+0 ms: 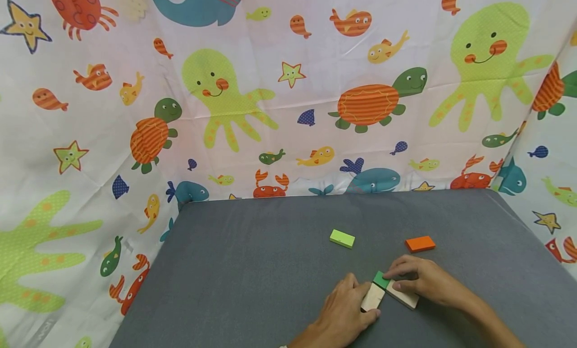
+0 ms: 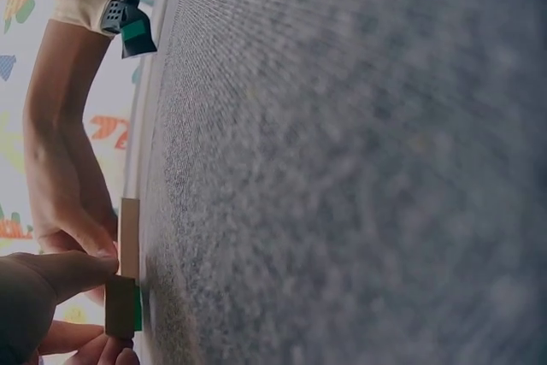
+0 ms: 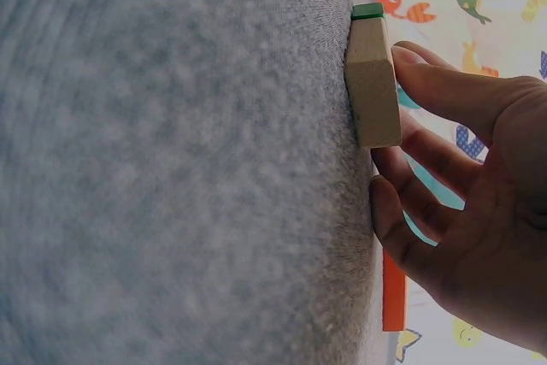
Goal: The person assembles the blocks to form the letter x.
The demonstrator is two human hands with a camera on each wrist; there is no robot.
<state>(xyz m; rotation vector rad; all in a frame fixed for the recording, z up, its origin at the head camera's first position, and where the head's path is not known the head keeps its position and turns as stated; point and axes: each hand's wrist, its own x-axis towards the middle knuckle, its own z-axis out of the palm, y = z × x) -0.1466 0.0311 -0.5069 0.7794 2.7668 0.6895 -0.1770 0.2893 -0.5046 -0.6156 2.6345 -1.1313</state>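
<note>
My left hand (image 1: 368,302) pinches a pale wooden block (image 1: 375,294) between thumb and fingers near the table's front edge. A small dark green block (image 1: 381,279) touches that block's far end. My right hand (image 1: 398,281) grips a second pale wooden block (image 1: 405,298) lying flat, with the index fingertip reaching the green block. In the left wrist view the thumb (image 2: 60,273) presses on the held block (image 2: 120,305). In the right wrist view the fingertips (image 3: 402,55) touch the second wooden block (image 3: 373,83), and the green block (image 3: 367,11) sits just past it.
A light green block (image 1: 342,238) and an orange block (image 1: 420,244) lie apart on the grey table (image 1: 252,268), beyond the hands. A sheet printed with sea animals (image 1: 270,87) hangs behind and on both sides.
</note>
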